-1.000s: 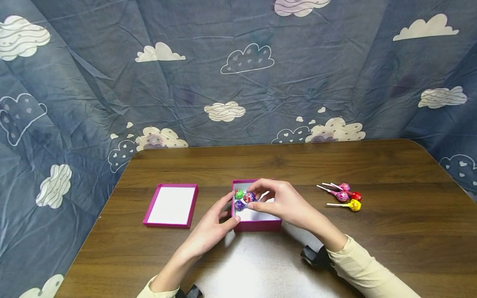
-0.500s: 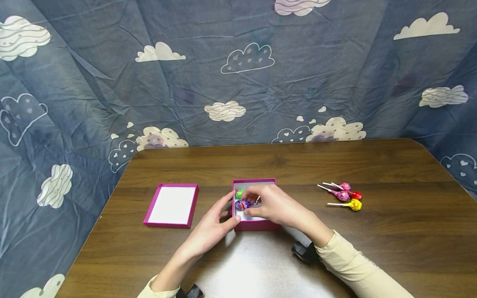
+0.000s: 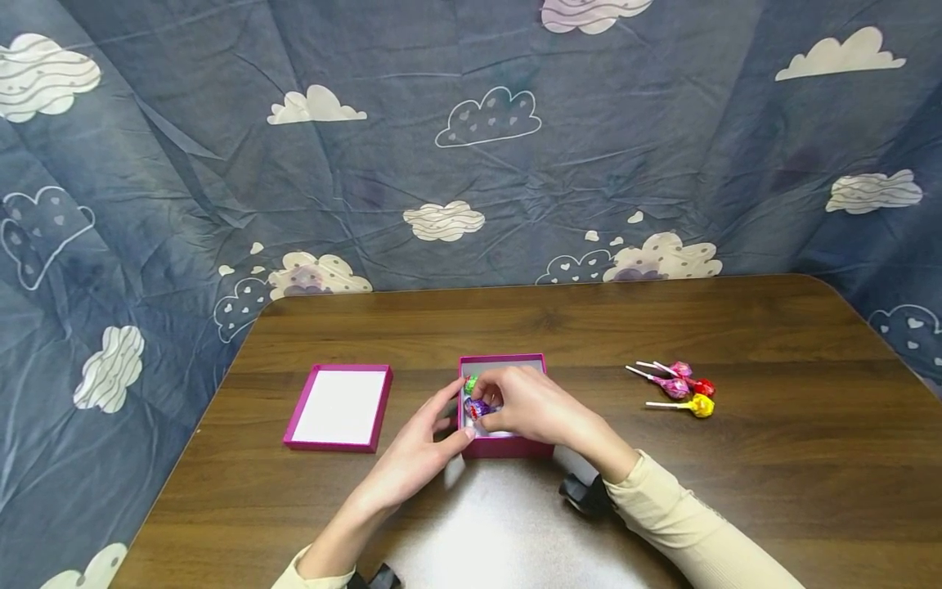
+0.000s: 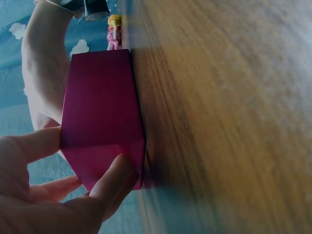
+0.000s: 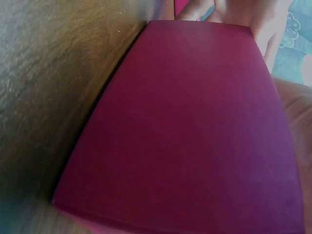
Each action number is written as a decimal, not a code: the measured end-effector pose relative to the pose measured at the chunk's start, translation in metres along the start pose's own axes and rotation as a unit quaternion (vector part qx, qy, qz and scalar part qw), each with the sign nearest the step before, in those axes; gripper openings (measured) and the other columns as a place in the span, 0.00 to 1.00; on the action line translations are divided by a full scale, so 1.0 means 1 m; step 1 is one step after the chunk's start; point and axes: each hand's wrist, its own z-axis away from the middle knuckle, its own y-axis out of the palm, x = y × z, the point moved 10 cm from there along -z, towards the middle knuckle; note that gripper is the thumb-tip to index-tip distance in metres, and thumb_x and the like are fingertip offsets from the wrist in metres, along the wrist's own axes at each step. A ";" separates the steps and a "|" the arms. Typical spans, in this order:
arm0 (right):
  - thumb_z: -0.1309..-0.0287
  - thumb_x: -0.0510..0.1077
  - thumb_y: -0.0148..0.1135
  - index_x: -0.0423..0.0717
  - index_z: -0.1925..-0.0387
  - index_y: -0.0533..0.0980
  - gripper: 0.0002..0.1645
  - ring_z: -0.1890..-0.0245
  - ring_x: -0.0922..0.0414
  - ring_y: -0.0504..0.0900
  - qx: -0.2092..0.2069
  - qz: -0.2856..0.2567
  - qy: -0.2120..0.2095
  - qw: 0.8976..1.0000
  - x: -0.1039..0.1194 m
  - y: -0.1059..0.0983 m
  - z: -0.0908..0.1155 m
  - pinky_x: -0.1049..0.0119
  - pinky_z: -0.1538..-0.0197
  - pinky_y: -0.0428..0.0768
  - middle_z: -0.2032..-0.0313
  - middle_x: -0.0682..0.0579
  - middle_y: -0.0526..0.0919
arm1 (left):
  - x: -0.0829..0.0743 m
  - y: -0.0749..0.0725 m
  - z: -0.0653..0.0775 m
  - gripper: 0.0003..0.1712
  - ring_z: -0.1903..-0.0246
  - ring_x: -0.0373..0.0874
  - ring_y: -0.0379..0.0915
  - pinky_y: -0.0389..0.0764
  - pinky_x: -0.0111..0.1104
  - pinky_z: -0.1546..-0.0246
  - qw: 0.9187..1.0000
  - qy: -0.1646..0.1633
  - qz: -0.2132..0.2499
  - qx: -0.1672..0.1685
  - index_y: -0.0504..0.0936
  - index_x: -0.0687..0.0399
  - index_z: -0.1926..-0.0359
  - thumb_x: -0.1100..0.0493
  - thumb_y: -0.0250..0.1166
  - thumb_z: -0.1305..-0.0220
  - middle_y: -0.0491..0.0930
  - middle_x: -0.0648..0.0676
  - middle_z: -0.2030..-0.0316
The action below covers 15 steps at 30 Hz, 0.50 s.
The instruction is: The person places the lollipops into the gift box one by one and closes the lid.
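Observation:
A magenta box (image 3: 508,447) with a pale inside sits on the table. My left hand (image 3: 418,448) rests against its left side, fingers spread along the wall and thumb at the near corner; the left wrist view shows fingertips (image 4: 117,168) on the outer wall. Inside the box, my right hand (image 3: 526,402) pinches a purple-and-red wrapped lollipop (image 3: 477,408) with thumb and index finger. A green-wrapped lollipop (image 3: 471,383) lies behind it, partly covered by the fingers. The right wrist view is mostly filled by the box's outer wall (image 5: 180,126), hiding the fingertips.
To the left lies the shallow magenta lid (image 3: 338,406), white inside up. Several lollipops are grouped to the right, among them a yellow one (image 3: 701,406), a red one (image 3: 703,387) and a pink one (image 3: 675,388). A cloud-patterned cloth (image 3: 471,180) hangs behind the table.
My right hand has moved slightly left and lower into the box, bringing the purple-and-red lollipop down near the left wall. My left hand, the box and the lid have stayed put.

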 end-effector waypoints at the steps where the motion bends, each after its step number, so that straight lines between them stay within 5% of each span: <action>1: 0.57 0.43 0.77 0.55 0.68 0.81 0.13 0.75 0.65 0.73 0.005 -0.002 0.001 1.000 0.000 0.001 -0.001 0.66 0.68 0.73 0.77 0.64 0.77 | 0.000 0.000 0.000 0.40 0.36 0.56 0.64 0.71 0.53 0.45 1.000 0.001 -0.001 0.000 0.58 0.35 0.25 0.51 0.65 0.33 0.56 0.53 0.27; 15: 0.53 0.42 0.77 0.52 0.69 0.84 0.09 0.74 0.67 0.76 0.049 -0.028 -0.017 0.998 0.001 0.017 -0.008 0.68 0.66 0.75 0.77 0.65 0.79 | -0.001 -0.001 0.002 0.39 0.36 0.57 0.63 0.69 0.57 0.45 1.000 -0.001 -0.014 -0.001 0.59 0.33 0.25 0.47 0.64 0.33 0.54 0.50 0.27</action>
